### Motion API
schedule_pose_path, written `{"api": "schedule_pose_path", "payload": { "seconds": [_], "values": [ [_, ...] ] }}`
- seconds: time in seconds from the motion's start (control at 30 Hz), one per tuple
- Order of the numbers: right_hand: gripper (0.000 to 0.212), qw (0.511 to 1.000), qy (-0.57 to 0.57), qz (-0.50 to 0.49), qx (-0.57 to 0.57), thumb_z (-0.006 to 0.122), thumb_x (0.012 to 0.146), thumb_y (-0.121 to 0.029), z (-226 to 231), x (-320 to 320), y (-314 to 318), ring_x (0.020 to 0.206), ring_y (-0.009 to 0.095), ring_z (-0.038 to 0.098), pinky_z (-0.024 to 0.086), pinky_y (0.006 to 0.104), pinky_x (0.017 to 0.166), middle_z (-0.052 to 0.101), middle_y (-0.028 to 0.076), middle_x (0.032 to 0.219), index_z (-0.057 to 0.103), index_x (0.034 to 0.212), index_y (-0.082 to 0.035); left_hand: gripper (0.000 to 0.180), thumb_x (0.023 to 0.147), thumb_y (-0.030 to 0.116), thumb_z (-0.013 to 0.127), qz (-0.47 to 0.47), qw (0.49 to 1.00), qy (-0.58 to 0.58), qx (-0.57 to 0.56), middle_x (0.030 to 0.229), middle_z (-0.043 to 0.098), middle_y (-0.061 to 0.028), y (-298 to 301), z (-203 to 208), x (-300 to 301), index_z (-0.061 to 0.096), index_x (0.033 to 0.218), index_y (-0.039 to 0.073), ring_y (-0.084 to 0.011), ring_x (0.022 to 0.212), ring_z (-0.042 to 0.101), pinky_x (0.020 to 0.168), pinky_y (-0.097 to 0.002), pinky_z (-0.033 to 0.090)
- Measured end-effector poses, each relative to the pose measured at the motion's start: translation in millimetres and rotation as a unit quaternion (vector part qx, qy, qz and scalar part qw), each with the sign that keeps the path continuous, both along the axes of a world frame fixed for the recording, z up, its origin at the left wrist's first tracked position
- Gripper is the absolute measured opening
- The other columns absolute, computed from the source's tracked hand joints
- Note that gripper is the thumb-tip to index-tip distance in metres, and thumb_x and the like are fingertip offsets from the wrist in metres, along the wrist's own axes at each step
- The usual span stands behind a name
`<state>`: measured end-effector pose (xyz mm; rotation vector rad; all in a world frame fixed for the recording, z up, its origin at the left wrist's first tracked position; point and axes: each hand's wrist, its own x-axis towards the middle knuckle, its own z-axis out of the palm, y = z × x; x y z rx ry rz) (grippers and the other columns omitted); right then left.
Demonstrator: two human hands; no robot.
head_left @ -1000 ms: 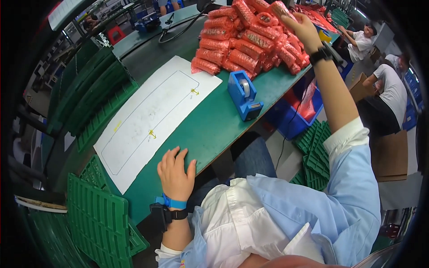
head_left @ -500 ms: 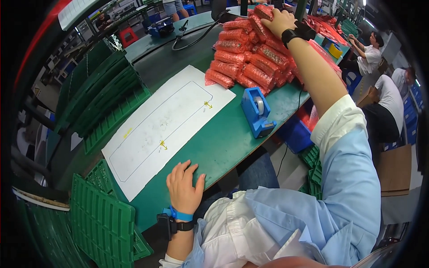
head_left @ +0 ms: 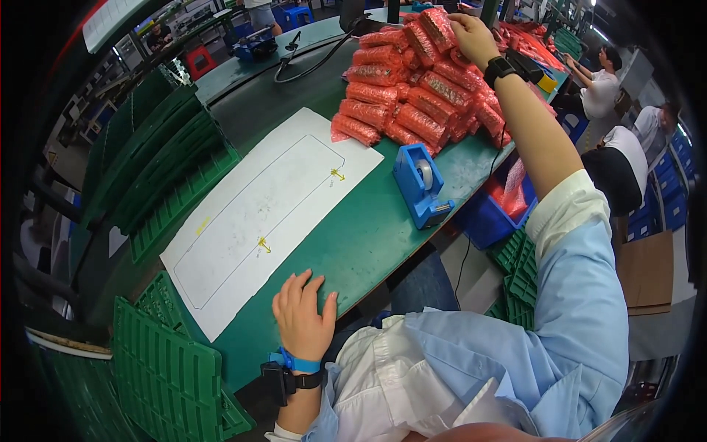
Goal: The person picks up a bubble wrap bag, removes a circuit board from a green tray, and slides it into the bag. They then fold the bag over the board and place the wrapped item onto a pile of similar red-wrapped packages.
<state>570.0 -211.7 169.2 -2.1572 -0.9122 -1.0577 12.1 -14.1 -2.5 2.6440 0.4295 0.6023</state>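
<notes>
My left hand point(head_left: 303, 315) lies flat on the green tabletop point(head_left: 331, 254), fingers spread and holding nothing, close to the near edge of the white paper sheet point(head_left: 283, 210). At the far side my right hand point(head_left: 475, 38) reaches to the top of a pile of red bubble-wrapped packages point(head_left: 423, 99). Its fingers close on the end of one red bubble-wrapped package point(head_left: 439, 29) at the top of the heap. The fingertips are partly hidden behind that package. What the wrapping contains cannot be made out.
A blue tape dispenser point(head_left: 421, 184) stands between the pile and the table's near edge. Green ribbed trays point(head_left: 166, 368) lean at the lower left. A blue bin point(head_left: 490, 221) with red wrap sits below the table, at right. Co-workers point(head_left: 600, 92) sit beyond.
My right hand has shifted slightly right, and the top package has tilted up with its end toward my fingers. The view has turned a little; my left hand stays resting on the table.
</notes>
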Motion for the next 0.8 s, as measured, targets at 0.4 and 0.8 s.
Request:
{"api": "schedule_pose_path", "payload": {
  "seconds": [0.4, 0.8],
  "values": [
    [0.070, 0.993, 0.073, -0.087, -0.038, 0.071, 0.083, -0.053, -23, -42, 1, 0.102, 0.031, 0.065, 0.050, 0.0384, 0.093, 0.068, 0.018, 0.111, 0.057, 0.129, -0.002, 0.032, 0.084, 0.021, 0.070, -0.006, 1.000, -0.005, 0.006, 0.126, 0.060, -0.0112, 0, -1, 0, 0.065, 0.112, 0.007, -0.0336, 0.123, 0.050, 0.105, -0.0456, 0.034],
    [0.083, 0.974, 0.100, -0.201, -0.027, 0.077, 0.072, -0.052, -16, -52, 25, 0.114, 0.034, 0.060, 0.046, 0.0422, 0.098, 0.065, 0.016, 0.121, 0.050, 0.136, -0.007, 0.032, 0.084, 0.021, 0.070, -0.008, 1.000, -0.014, 0.007, 0.125, 0.060, -0.0111, 0, -2, 0, 0.065, 0.112, 0.007, -0.0338, 0.122, 0.050, 0.104, -0.0461, 0.035]
  ]
}}
